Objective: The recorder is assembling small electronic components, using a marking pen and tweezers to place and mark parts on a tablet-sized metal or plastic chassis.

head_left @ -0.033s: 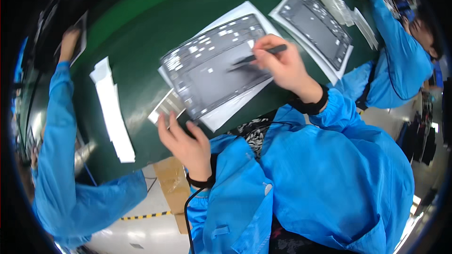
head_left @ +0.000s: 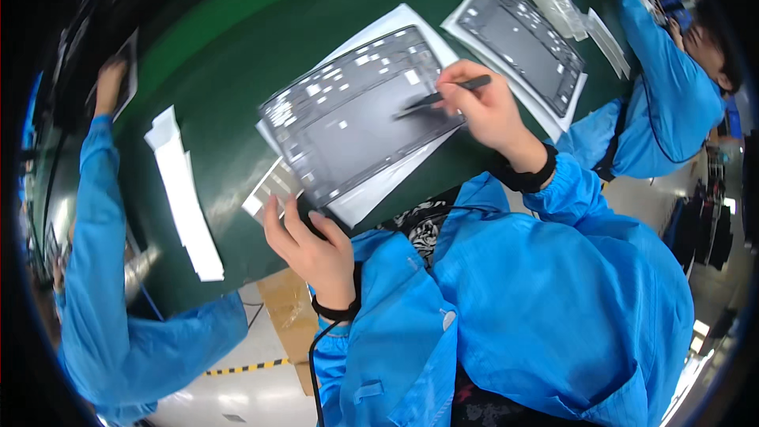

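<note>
A dark grey tablet-sized panel (head_left: 360, 130) with many small white pieces along its upper and left parts lies on white sheets (head_left: 360, 207). Over its right side is my right hand (head_left: 486, 107), fingers pinched around slim black tweezers (head_left: 451, 97). The tips point left, down toward the panel's bare middle; whether they touch it or carry anything is too blurred to tell. My left hand (head_left: 312, 249) is spread by the panel's lower left corner. Its fingertips reach the edge of a small backing sheet with pale strips (head_left: 273, 188); a firm grip on it does not show.
A second dark panel (head_left: 522, 39) lies on white paper at the upper right, beside a clear plastic-wrapped tray (head_left: 553, 0). Long white paper strips (head_left: 186, 198) lie on the green table (head_left: 225, 103) to the left. Co-workers in blue sleeves (head_left: 99, 190) sit at both sides.
The table and the things on it have shifted slightly left in view. My right hand with the tweezers sits a little farther right over the panel. Both hands keep their poses.
</note>
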A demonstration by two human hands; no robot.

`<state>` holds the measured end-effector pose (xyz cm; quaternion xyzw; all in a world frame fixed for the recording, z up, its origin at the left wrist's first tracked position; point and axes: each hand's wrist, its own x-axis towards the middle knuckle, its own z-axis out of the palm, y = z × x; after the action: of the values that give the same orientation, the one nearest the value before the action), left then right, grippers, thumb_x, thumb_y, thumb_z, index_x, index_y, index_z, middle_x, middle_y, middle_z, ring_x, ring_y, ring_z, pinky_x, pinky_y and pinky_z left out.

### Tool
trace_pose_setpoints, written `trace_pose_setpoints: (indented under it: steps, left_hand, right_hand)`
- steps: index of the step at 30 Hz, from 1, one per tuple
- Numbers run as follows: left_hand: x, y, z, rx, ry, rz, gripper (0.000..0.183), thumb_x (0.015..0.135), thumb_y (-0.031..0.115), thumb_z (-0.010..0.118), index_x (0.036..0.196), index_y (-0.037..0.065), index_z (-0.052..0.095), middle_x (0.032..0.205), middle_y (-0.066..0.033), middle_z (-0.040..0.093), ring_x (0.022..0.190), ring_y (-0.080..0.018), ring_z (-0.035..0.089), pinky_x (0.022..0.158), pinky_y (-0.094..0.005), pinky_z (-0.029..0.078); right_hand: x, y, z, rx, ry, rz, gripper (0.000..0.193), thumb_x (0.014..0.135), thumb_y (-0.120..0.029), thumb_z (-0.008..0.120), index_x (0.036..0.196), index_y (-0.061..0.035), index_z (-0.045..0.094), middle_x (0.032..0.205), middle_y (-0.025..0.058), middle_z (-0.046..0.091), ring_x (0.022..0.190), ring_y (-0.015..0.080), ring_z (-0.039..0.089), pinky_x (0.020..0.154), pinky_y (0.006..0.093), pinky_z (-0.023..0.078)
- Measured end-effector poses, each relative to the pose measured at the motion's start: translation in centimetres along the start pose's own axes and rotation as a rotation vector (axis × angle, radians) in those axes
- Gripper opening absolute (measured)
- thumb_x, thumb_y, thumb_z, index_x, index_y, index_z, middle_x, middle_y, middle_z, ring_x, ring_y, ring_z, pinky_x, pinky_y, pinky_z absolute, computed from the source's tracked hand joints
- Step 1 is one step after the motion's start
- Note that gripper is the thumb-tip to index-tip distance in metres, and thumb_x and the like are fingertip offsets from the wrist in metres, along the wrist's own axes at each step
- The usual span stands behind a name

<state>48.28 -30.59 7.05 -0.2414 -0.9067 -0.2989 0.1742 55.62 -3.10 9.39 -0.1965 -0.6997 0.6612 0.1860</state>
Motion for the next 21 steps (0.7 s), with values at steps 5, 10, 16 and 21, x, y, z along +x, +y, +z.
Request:
trace_pose_setpoints:
  steps: [5, 10, 16, 21]
  left_hand:
    - [2.4, 7.6, 3.1, -0.306, -0.362, 0.327, 0.021, 0.081, 0.000, 0.061, 0.102, -0.001, 0.059, 0.114, -0.0187, 0.057, 0.100, -0.0382, 0.057, 0.087, -0.0440, 0.046]
    - [2.9, 12.1, 8.0, -0.326, -0.493, 0.391, 0.018, 0.082, 0.003, 0.063, 0.099, 0.000, 0.057, 0.104, -0.0174, 0.055, 0.093, -0.0369, 0.054, 0.082, -0.0442, 0.045]
    - [2.9, 12.3, 9.4, -0.345, -0.589, 0.347, 0.016, 0.085, 0.005, 0.063, 0.098, 0.000, 0.055, 0.099, -0.0175, 0.052, 0.091, -0.0372, 0.052, 0.081, -0.0447, 0.042]
    - [3.1, 12.6, 9.3, -0.328, -0.612, 0.327, 0.016, 0.085, 0.005, 0.063, 0.097, 0.000, 0.055, 0.099, -0.0176, 0.052, 0.091, -0.0372, 0.051, 0.081, -0.0453, 0.042]
  right_hand:
    - [-2.4, 1.1, -6.6, -0.028, 0.163, 0.095, 0.012, 0.090, -0.007, 0.057, 0.096, 0.0011, 0.064, 0.076, 0.0016, 0.060, 0.067, 0.0089, 0.058, 0.068, 0.0247, 0.051]
    - [-1.9, 1.6, -7.6, -0.077, 0.072, 0.067, 0.012, 0.093, -0.008, 0.058, 0.101, 0.0008, 0.062, 0.087, 0.0011, 0.060, 0.070, 0.0070, 0.054, 0.074, 0.0279, 0.054]
    - [-1.4, 1.4, -8.4, -0.130, 0.015, 0.092, 0.015, 0.095, -0.011, 0.059, 0.103, 0.0007, 0.061, 0.092, 0.0023, 0.062, 0.084, 0.0092, 0.062, 0.073, 0.0233, 0.049]
    - [-0.7, 0.1, -8.3, -0.345, -0.040, 0.068, 0.018, 0.093, -0.012, 0.060, 0.105, 0.0011, 0.060, 0.089, 0.0028, 0.062, 0.072, 0.0078, 0.055, 0.065, 0.0248, 0.044]
